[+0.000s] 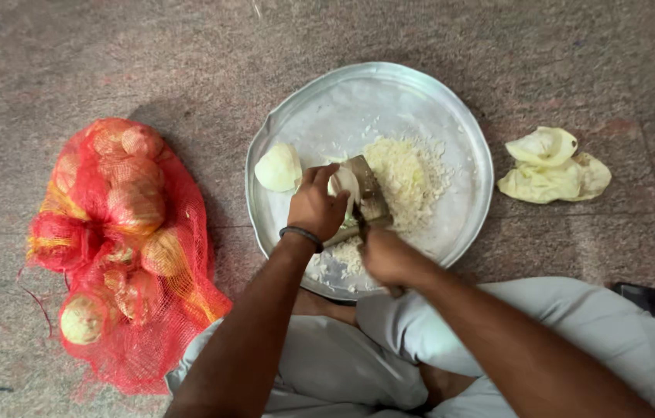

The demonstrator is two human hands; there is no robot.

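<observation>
Left hand (pixel 316 205) clamps a cabbage piece (pixel 343 184) against the knife (pixel 366 197); right hand (pixel 385 255) grips the handle. Cabbage: firm, light, likely slick; hold its rounded back. Shreds (pixel 409 174) on tray (pixel 296 124).

This looks like a home cooking spot on the ground, perhaps a courtyard or kitchen floor. A round steel platter (pixel 451 116) of chopped white cabbage rests straight on rough reddish-grey stone floor (pixel 188 54). A red mesh sack of onions (pixel 122 240) and discarded pale cabbage leaves (pixel 552 166) lie alongside.
</observation>
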